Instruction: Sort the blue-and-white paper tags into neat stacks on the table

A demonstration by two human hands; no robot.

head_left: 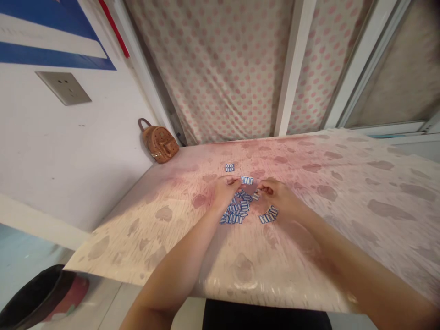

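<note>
A small strip of white labels with blue borders (pixel 246 180) is pinched in my left hand (pixel 225 189), standing out to the right of its fingertips. Just across from it, my right hand (pixel 277 195) is closed, with thumb and fingers together at a small blue-bordered label piece (pixel 255 195). A loose pile of similar label pieces (pixel 236 210) lies on the table below and between my hands. Several more pieces (pixel 268 215) lie beneath my right wrist. Farther back, a neat block of labels (pixel 229 167) rests by itself.
The table (pixel 240 268) has a patterned, glossy cover. A small brown backpack-shaped bag (pixel 160 143) leans at the far left corner by the wall. A dotted curtain (pixel 227 68) hangs behind the table. A dark-rimmed bin (pixel 65 295) stands on the floor at lower left.
</note>
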